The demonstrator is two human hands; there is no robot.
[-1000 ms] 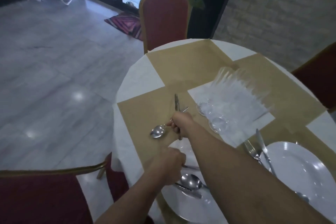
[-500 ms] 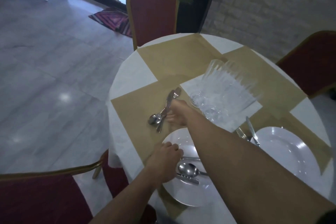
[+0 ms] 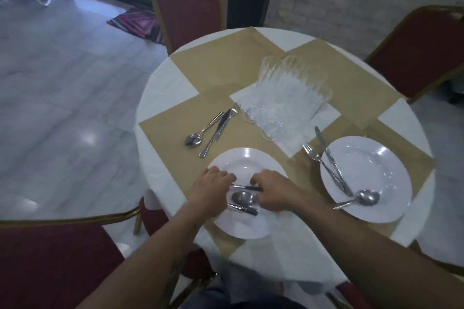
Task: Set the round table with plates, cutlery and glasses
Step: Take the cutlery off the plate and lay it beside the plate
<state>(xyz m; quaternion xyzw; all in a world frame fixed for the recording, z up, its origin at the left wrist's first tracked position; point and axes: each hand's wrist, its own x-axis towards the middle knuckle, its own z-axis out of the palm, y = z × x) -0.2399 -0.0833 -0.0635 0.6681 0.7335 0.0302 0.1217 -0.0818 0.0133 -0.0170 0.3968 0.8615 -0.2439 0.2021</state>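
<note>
**Both hands work at the cutlery on the near plate**

The near plate (image 3: 247, 158) sits on a tan cloth (image 3: 226, 68) at the close edge of the round surface (image 3: 163, 88). A spoon (image 3: 242, 197) lies in it, with a slim utensil (image 3: 244, 187) above it and a third piece (image 3: 243, 209) below. The left hand (image 3: 209, 193) has its fingers curled down over the left ends of these pieces; whether its grip is clamped on them cannot be told. The right hand (image 3: 276, 194) has its grip closed on the right end of the slim utensil.

Just beyond the near plate, a loose spoon (image 3: 194, 138), knife (image 3: 218, 130) and fork (image 3: 232, 110) lie together on the tan cloth. To their right, the glasses (image 3: 288, 93) stand clustered on a white napkin (image 3: 331, 113).

A second plate (image 3: 376, 165) lies to the right and carries its own knife (image 3: 331, 158), fork (image 3: 316, 155) and spoon (image 3: 366, 197); the fork's tines and the knife's tip reach out past the rim. Red chairs stand at the far side (image 3: 188, 0), at the right (image 3: 421, 50) and at the near left (image 3: 50, 266).
</note>
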